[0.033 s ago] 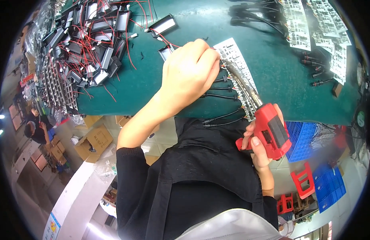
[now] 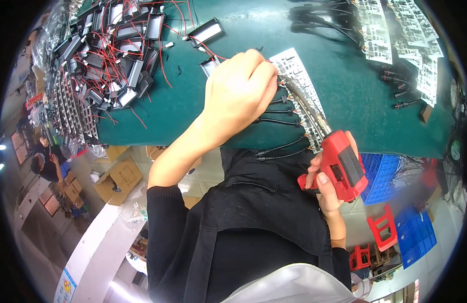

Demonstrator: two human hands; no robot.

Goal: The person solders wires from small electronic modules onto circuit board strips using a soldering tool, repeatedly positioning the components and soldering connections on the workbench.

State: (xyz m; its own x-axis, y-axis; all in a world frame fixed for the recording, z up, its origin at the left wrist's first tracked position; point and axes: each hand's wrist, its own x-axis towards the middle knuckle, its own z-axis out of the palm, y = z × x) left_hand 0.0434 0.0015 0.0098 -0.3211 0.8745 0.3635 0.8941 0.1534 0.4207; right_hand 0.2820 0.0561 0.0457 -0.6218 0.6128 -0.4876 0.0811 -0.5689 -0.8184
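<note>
My right hand [image 2: 328, 189] is wrapped round the grip of a red soldering gun [image 2: 344, 166], its long metal barrel slanting up and to the left. The barrel's end lies over the far left edge of a white circuit board panel [image 2: 300, 76], close to my left fingers. My left hand [image 2: 241, 83] is closed at that edge, its fingertips pinched; what they hold is hidden behind the hand. Black cables with plugs [image 2: 279, 121] stick out from the panel's left side toward me. Partly behind my left hand lies a small black case [image 2: 209, 65] with a red wire.
A heap of black cases with red wires [image 2: 117, 55] covers the table's left. Slotted strips [image 2: 74, 108] lie beside it. More circuit boards [image 2: 377, 30] and black cables [image 2: 324, 17] are at the far right. Blue crates [image 2: 382, 177] and a red stool [image 2: 382, 227] stand below the green table [image 2: 193, 118].
</note>
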